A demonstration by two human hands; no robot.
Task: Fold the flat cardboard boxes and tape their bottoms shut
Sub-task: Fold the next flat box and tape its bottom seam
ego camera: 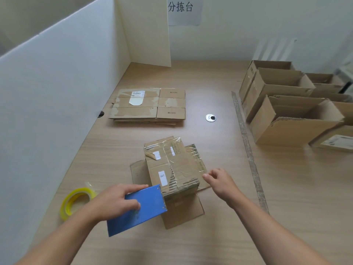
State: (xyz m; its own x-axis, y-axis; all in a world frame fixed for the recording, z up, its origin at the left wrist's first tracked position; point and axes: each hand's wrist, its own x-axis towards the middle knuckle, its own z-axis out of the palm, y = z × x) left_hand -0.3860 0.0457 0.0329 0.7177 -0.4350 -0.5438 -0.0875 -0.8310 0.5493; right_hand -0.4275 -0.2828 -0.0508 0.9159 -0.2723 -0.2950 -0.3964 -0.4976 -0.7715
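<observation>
- Writing: white sticker on the box (172, 169) reads "100". The flat stack (147, 106) is printed "1KG" twice. The wall sign (180, 6) reads "分拣台".
- Box sits mid-table (191, 245), taped bottom up, flaps splayed flat on the left, right and near sides.
- Long axis runs away from you, far end leaning a bit left.
- Your left hand (114, 201) grips a blue board (141, 209), thumb on its face, fingers curled over the far edge. The board's corner touches the box's near-left end.
- Your right hand (219, 180) is just right of the box, fingers loosely curled, tip at the right flap edge. Can't tell if it pinches anything.
- Yellow tape roll (76, 201) is left of the box, beside your left hand.
- Flat stack lies beyond the box; open boxes (286, 111) stand far right of it.
</observation>
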